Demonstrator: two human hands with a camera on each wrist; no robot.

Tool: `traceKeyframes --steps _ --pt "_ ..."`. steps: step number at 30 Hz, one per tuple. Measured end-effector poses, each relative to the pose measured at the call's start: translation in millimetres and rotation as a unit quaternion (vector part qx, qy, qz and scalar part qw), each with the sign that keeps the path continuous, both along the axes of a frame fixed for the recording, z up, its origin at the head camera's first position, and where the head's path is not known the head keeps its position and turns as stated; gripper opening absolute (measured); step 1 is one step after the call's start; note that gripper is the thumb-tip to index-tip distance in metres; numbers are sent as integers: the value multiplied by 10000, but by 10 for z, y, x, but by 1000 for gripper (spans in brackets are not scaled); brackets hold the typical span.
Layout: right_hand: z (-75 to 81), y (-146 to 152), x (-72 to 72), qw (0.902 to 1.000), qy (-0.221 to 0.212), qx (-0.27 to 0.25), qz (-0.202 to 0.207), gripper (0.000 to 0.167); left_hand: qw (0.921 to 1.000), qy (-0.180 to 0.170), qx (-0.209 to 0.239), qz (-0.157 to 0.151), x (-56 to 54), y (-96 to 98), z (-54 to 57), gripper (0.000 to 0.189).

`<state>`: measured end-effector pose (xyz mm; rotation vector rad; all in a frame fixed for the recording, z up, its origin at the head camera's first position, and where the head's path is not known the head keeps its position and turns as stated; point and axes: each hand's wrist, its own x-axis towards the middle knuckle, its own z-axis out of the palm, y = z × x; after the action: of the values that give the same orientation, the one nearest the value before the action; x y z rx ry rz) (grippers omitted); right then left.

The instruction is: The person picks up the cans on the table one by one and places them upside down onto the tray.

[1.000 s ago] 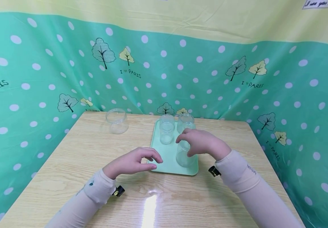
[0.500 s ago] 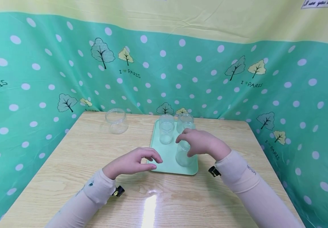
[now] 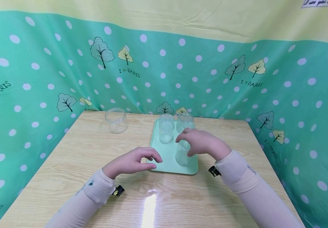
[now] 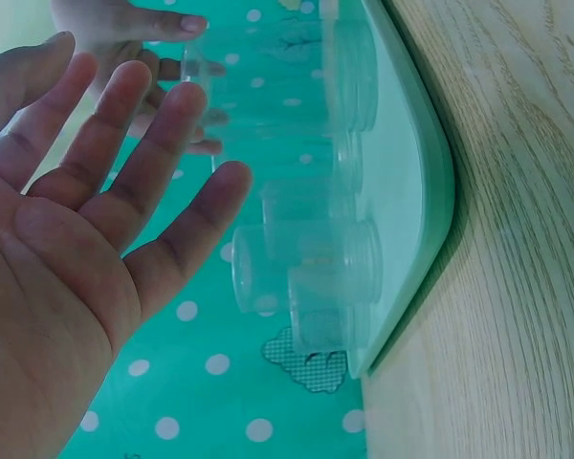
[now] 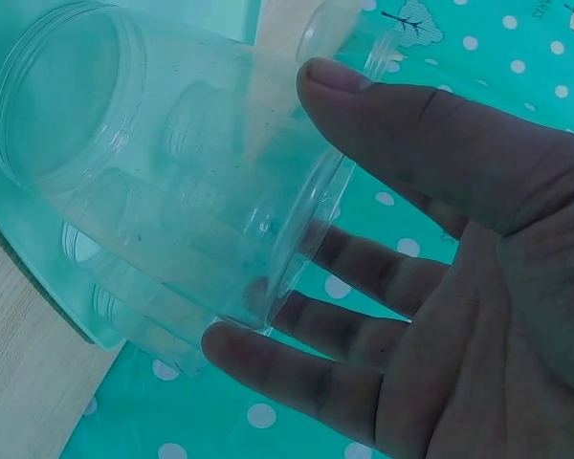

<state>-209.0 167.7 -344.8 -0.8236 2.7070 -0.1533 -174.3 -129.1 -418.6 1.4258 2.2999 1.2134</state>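
Observation:
My right hand (image 3: pixel 203 144) is at the front right of a light green tray (image 3: pixel 165 158), with thumb and fingers round the upper end of a clear plastic jar (image 3: pixel 182 157). Up close in the right wrist view, the jar (image 5: pixel 196 182) has its ridged end down at the tray and its smooth end between thumb and fingers. My left hand (image 3: pixel 132 161) hovers by the tray's front left edge, its fingers relaxed and holding nothing; the left wrist view shows its palm (image 4: pixel 57 287). Behind the gripped jar stand a back right jar (image 3: pixel 185 123) and slimmer clear jars (image 3: pixel 166 129) at the back left.
On the wood-grain table (image 3: pixel 95 158), a wide clear jar (image 3: pixel 117 123) stands apart toward the back left corner. A green dotted cloth (image 3: pixel 164 69) hangs behind the table and along both sides. Light glares off the table front.

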Motion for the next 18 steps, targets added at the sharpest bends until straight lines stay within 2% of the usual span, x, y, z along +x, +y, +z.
traceKeyframes --steps 18 --pt "72 4 33 9998 -174 -88 12 62 9998 -163 -65 59 -10 -14 20 18"
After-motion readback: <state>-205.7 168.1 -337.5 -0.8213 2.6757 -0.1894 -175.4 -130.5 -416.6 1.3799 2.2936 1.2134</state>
